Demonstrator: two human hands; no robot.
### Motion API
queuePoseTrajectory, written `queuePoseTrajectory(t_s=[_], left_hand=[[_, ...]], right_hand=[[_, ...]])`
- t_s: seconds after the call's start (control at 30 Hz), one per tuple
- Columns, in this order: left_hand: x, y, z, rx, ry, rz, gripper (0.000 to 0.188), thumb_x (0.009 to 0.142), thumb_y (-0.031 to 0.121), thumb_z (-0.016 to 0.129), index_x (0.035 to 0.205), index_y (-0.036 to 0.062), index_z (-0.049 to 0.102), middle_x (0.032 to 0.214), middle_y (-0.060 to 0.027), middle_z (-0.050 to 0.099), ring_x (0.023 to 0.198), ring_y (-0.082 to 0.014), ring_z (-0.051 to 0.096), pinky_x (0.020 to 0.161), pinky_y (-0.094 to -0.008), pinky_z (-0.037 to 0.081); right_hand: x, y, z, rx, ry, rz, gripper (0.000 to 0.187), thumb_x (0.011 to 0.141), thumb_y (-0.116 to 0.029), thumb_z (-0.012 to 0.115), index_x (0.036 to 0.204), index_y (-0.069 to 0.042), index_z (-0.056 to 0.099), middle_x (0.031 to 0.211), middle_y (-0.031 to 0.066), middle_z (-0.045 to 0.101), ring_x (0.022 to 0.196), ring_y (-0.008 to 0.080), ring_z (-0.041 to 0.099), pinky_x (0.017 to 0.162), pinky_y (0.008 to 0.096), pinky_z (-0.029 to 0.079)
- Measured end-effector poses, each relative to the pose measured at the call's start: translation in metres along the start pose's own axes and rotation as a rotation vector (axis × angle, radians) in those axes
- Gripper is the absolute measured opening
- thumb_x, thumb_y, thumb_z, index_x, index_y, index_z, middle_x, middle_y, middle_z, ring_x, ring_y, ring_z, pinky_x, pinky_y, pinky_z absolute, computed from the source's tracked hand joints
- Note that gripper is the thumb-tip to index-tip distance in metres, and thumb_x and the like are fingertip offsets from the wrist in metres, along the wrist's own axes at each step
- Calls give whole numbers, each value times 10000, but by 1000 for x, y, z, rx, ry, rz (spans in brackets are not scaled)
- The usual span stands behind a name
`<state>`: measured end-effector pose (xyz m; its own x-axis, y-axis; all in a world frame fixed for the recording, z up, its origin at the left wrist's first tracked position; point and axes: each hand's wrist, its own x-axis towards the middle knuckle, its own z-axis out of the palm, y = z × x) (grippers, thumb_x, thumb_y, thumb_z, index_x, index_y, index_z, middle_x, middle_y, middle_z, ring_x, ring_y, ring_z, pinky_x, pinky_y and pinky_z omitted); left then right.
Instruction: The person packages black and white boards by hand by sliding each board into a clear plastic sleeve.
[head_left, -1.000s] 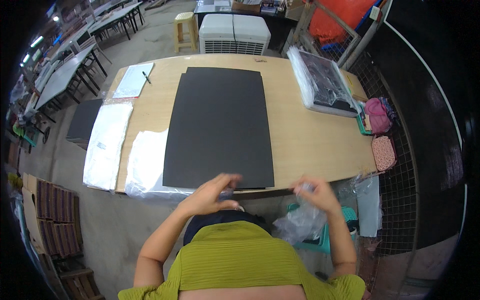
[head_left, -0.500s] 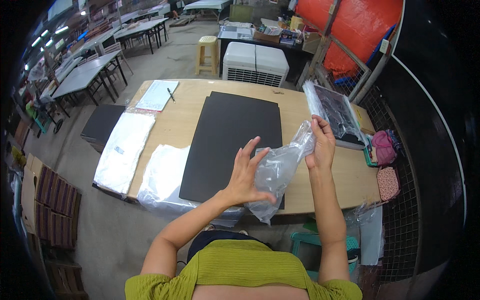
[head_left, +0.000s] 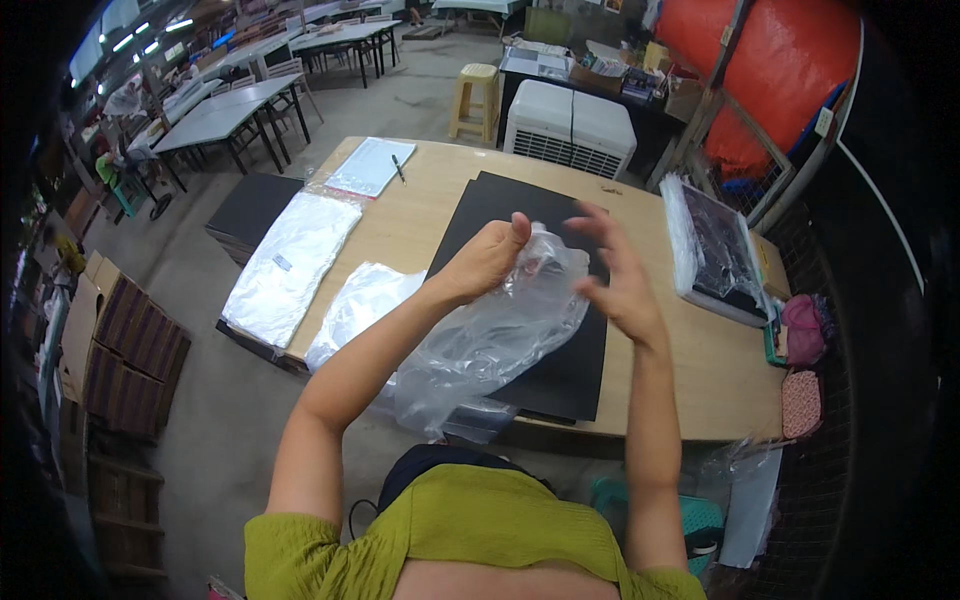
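A crumpled clear plastic bag (head_left: 485,340) hangs from my left hand (head_left: 485,262), whose fingers are curled around its upper end with the thumb up. The bag droops over the black flat sheets (head_left: 575,375) and past the table's near edge. Just right of the bag, my right hand (head_left: 622,285) is raised with its fingers spread and slightly blurred, holding nothing. The black sheets lie stacked on the wooden table (head_left: 690,375), partly covered by the bag and my left arm.
More clear plastic (head_left: 365,300) and a white plastic-wrapped bundle (head_left: 290,262) lie on the left. Paper (head_left: 370,167) with a pen (head_left: 398,168) sits farther back. At right are a plastic-covered black stack (head_left: 715,250) and a pink pouch (head_left: 801,405). A white cooler (head_left: 570,125) stands beyond the table.
My right hand has let go of the plastic bag's gathered end and opened. My left hand, open before, now grips the bag, which has moved left. The whole view has shifted a little.
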<state>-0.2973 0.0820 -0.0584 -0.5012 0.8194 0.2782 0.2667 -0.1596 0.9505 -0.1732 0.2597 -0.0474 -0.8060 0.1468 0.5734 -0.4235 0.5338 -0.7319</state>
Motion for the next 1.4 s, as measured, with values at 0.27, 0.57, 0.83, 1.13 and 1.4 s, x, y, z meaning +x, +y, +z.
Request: queuePoseTrajectory(t_s=[0.27,0.57,0.83,1.13,1.4], left_hand=[[-30,18,-52,293,-28,-76,499,669,410,822,903,22,612,791,-31,597,772,-120,546,698,-269,423],[-16,6,-48,-43,12,-22,319,801,180,753,991,17,553,987,-76,616,939,-142,573,816,-265,454],[-5,27,-56,-260,80,32,195,814,75,715,837,53,523,976,-127,647,887,-139,631,786,-256,506],[0,37,-49,-324,181,-3,285,789,74,736,974,7,530,907,-160,687,822,-172,672,724,-270,531],[-4,44,-47,-152,173,-31,232,819,134,721,969,14,591,854,-86,683,727,-125,646,650,-232,507]], right_hand=[[10,15,4,477,189,351,102,819,-70,711,812,-10,628,649,18,593,545,71,542,487,204,427],[7,-2,31,454,16,248,131,776,-21,737,840,-35,623,721,-12,595,622,41,525,534,181,413],[16,-21,30,442,20,272,166,766,-34,738,884,-6,625,778,5,606,683,65,552,599,189,431],[35,-21,39,417,119,287,81,849,-53,674,843,24,650,708,41,629,608,93,576,551,211,457],[33,-7,50,330,277,38,97,860,-13,644,930,45,676,778,52,657,654,93,580,625,201,454]])
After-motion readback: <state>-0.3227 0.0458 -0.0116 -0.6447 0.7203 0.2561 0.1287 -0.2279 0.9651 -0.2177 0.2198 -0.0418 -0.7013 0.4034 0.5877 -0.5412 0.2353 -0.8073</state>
